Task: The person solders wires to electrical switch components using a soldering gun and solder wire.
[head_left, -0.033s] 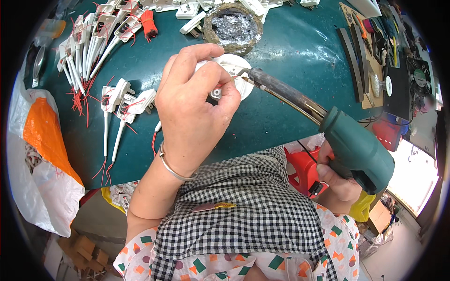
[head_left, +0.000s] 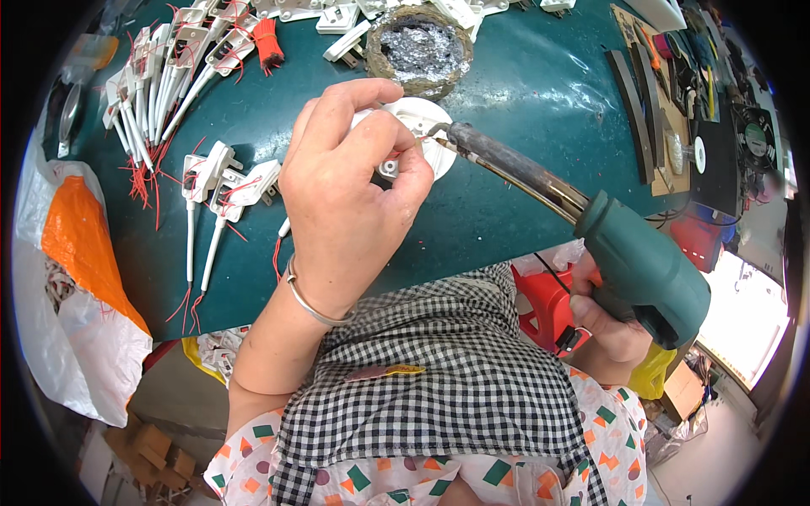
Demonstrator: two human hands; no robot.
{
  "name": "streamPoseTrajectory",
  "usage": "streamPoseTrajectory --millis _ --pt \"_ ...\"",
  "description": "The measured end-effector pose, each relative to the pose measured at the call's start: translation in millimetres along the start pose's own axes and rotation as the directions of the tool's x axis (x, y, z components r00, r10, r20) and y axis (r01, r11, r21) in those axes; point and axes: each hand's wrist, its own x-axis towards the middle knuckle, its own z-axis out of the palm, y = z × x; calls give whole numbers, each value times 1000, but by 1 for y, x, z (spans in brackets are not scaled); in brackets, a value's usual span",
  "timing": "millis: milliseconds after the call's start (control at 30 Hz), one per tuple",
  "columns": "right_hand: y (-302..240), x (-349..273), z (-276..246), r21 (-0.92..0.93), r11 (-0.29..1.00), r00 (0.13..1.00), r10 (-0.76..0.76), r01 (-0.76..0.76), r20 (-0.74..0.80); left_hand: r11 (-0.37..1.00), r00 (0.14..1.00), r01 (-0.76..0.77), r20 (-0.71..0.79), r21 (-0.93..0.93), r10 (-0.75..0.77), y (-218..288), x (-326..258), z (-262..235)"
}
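Observation:
My left hand (head_left: 342, 185) is raised over the table, thumb and index finger closed on a small white plastic piece (head_left: 388, 168). Fingers hide most of that piece. Behind it a round white plastic part (head_left: 442, 162) shows. A white cable end with red wires (head_left: 280, 244) pokes out left of the wrist; whether it belongs to the held piece I cannot tell. My right hand (head_left: 609, 329) grips a green soldering gun (head_left: 645, 266) by its handle. Its dark barrel points up and left, and the bent tip reaches the white parts beside my left fingertips.
Two white plastic plug pieces (head_left: 245, 190) with red wires lie left of my hand, and a bundle of similar ones (head_left: 160, 76) lies farther back. A round bowl of silvery metal (head_left: 371, 51) stands behind. Dark bars (head_left: 629, 118) and tools lie right; a plastic bag (head_left: 93, 337) hangs left.

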Motion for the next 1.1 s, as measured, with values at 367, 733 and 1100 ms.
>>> streamPoseTrajectory --millis 367,733,1100 --pt "-3 -1 -8 33 991 989 128 -131 77 1000 1000 4 9 6 -4 3 1 -1" --pt "-8 22 8 577 811 982 170 -93 -80 1000 1000 12 17 -4 -12 1 1 -1" --pt "1 68 22 565 750 939 266 -344 219 999 998 11 67 31 -13 3 2 -5"
